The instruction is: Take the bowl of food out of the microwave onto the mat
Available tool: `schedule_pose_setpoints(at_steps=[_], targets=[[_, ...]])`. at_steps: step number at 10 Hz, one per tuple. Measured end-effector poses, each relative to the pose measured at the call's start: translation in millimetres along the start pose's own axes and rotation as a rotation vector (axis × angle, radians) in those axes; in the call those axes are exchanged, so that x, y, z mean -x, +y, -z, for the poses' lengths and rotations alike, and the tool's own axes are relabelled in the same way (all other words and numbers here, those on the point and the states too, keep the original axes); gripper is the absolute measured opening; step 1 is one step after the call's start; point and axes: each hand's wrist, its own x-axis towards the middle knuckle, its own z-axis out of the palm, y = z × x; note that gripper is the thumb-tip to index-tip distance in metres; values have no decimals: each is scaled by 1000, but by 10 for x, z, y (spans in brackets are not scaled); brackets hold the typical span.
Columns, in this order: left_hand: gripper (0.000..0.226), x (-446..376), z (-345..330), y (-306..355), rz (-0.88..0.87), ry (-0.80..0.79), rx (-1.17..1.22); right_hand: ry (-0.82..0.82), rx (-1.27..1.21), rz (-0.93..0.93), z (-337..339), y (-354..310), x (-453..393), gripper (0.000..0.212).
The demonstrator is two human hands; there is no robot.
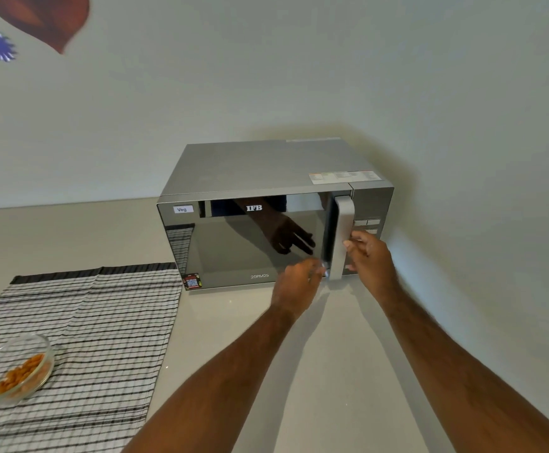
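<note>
I see the glass bowl of food (21, 371) on the striped mat (103, 322), lower left of the frame. At centre, the microwave (266, 168) door is closed; my right hand (369, 256) and left hand (296, 284) both curl loosely at its handle (343, 223), gripping nothing I can confirm, over the worktop (299, 354).

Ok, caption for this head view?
Both hands at the closed microwave's handle; glass bowl of food on striped mat.

Two bare forearms, sleeveless, no watch or rings.
</note>
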Motion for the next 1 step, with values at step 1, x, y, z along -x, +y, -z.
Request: schedule_pose_setpoints(at_steps=[1], targets=[[41, 353, 161, -554, -75, 90, -315, 13, 135, -47, -228, 353, 326, 38]])
